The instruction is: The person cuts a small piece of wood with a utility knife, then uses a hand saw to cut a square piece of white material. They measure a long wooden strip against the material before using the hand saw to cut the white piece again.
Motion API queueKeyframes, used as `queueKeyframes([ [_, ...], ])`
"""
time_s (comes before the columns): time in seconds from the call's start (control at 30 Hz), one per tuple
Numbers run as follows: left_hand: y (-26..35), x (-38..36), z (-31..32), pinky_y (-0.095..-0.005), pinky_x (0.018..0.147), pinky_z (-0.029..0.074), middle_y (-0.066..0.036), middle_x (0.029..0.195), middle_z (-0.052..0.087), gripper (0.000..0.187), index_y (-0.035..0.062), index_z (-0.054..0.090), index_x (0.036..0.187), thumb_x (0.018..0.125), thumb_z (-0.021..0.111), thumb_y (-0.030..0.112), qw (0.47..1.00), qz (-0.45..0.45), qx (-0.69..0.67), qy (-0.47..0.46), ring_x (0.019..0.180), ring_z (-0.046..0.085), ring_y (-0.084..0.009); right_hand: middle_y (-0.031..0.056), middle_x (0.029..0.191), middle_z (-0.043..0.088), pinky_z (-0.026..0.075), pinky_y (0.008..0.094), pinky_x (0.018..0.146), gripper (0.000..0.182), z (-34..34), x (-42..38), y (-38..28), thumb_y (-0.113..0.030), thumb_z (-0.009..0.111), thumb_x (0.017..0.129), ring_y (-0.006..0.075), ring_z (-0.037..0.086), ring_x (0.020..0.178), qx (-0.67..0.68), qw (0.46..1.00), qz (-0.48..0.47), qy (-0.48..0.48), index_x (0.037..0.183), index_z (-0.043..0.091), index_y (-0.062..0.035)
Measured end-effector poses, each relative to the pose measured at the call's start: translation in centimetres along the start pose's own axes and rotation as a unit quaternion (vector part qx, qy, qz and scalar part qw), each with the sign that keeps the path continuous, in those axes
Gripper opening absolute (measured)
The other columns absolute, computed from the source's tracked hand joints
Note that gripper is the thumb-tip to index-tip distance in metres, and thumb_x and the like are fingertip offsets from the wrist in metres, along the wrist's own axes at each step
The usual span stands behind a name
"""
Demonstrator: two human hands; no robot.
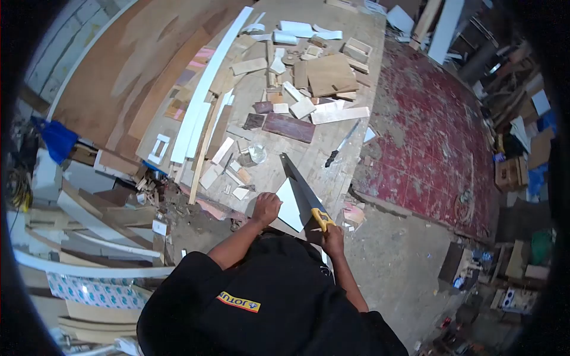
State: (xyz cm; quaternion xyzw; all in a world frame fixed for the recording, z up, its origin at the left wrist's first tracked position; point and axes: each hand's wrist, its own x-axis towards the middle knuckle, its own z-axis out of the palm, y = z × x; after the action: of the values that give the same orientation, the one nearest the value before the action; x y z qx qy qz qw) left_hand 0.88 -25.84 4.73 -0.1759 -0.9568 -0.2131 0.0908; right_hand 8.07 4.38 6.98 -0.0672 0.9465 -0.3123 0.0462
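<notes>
Right hand (333, 239): fingers clamped on handsaw (299, 188) handle (322, 219) — sound hold; blade likely springy. White board (287, 206): probably light, stiff — left hand (267, 207) at edge, finger closure indeterminate.

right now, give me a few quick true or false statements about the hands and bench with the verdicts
1. The right hand grips the handsaw by its handle. True.
2. The handsaw's handle is blue. False: it is yellow.
3. The black-handled knife lies on the workbench. True.
4. The left hand is holding that knife. False: the left hand is at the left edge of the white panel.
5. The dark brown wood block lies on the red floor. False: the dark brown wood block is on the workbench.
</notes>
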Motion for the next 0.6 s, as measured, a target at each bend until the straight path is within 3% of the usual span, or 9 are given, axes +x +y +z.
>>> queueKeyframes([
  [0.13,0.4,-1.8,-1.0,-0.0476,0.097,0.041,-0.012,0.102,0.061,0.019,0.0034,0.064,0.088,0.091,0.063,0.022,0.995,-0.085,0.02,-0.057,0.107,0.057,-0.0309,0.019,0.093,0.061,0.038,0.0511,0.095,0.022,-0.7,2.8,0.9,-0.015,0.068,0.078,0.0392,0.057,0.099,-0.033,0.998,-0.053,-0.018,0.093,0.058,-0.0038],
  [0.17,0.7,-2.1,-1.1,-0.0478,0.097,0.041,-0.013,0.106,0.06,0.019,0.0037,0.064,0.094,0.089,0.065,0.022,0.99,-0.115,0.029,-0.082,0.109,0.055,-0.0311,0.0187,0.094,0.061,0.037,0.0513,0.096,0.024,-0.9,3.5,1.4,-0.02,0.068,0.08,0.0385,0.058,0.1,-0.044,0.995,-0.092,0.005,0.094,0.058,-0.004],
  [0.2,1.2,-2.2,-1.4,-0.0479,0.097,0.041,-0.014,0.109,0.058,0.024,0.004,0.064,0.101,0.087,0.067,0.023,0.983,-0.144,0.036,-0.106,0.111,0.054,-0.0314,0.0182,0.098,0.062,0.036,0.0528,0.1,0.029,-1.1,4.5,2.1,-0.027,0.067,0.083,0.0367,0.058,0.104,-0.047,0.995,-0.079,-0.043,0.098,0.06,-0.004],
  [0.23,1.6,-2.4,-1.7,-0.0479,0.097,0.041,-0.014,0.109,0.058,0.024,0.004,0.064,0.101,0.087,0.067,0.023,0.982,-0.152,0.039,-0.102,0.111,0.054,-0.0314,0.0182,0.098,0.062,0.036,0.0528,0.1,0.029,-1.1,5.3,2.6,-0.027,0.067,0.083,0.0367,0.058,0.104,-0.046,0.994,-0.088,-0.047,0.098,0.06,-0.004],
  [0.3,2.0,-3.3,-2.2,-0.0487,0.102,0.039,-0.016,0.128,0.053,0.046,0.0063,0.057,0.124,0.084,0.069,0.024,0.974,-0.199,-0.032,-0.102,0.123,0.049,-0.0334,0.0172,0.101,0.063,0.035,0.0536,0.101,0.028,-1.0,7.0,3.4,-0.025,0.066,0.084,0.0358,0.058,0.106,-0.085,0.99,-0.101,-0.052,0.101,0.06,-0.0038],
  [0.33,1.7,-3.8,-1.6,-0.0487,0.102,0.039,-0.016,0.128,0.053,0.046,0.0063,0.057,0.124,0.084,0.069,0.024,0.973,-0.206,-0.029,-0.099,0.123,0.049,-0.0334,0.0166,0.105,0.064,0.035,0.0538,0.101,0.028,-0.9,7.8,3.7,-0.026,0.066,0.085,0.0357,0.057,0.107,-0.104,0.988,-0.108,-0.047,0.102,0.063,-0.0041],
  [0.4,1.6,-4.1,-1.0,-0.0519,0.108,0.036,-0.018,0.143,0.044,0.068,0.0093,0.043,0.144,0.082,0.067,0.024,0.963,-0.207,-0.06,-0.162,0.135,0.042,-0.0361,0.0165,0.107,0.065,0.035,0.0536,0.101,0.028,-0.3,9.2,4.2,-0.026,0.067,0.084,0.0358,0.058,0.108,-0.126,0.985,-0.108,-0.053,0.101,0.064,-0.0043],
  [0.53,2.1,-3.5,-1.5,-0.0625,0.111,0.031,-0.021,0.153,0.036,0.075,0.0077,0.037,0.151,0.082,0.063,0.021,0.945,-0.205,-0.013,-0.253,0.142,0.035,-0.0385,0.0173,0.11,0.066,0.037,0.053,0.101,0.027,1.1,12.3,5.1,-0.027,0.068,0.084,0.0365,0.058,0.111,-0.19,0.974,-0.112,-0.06,0.098,0.069,-0.005],
  [0.6,2.3,-2.3,-2.5,-0.0596,0.112,0.032,-0.021,0.154,0.034,0.071,0.008,0.042,0.148,0.083,0.064,0.021,0.936,-0.223,-0.013,-0.273,0.142,0.034,-0.0384,0.0183,0.106,0.067,0.039,0.0532,0.098,0.026,2.0,13.8,5.1,-0.025,0.069,0.082,0.0367,0.059,0.108,-0.218,0.966,-0.143,-0.001,0.097,0.07,-0.0043],
])
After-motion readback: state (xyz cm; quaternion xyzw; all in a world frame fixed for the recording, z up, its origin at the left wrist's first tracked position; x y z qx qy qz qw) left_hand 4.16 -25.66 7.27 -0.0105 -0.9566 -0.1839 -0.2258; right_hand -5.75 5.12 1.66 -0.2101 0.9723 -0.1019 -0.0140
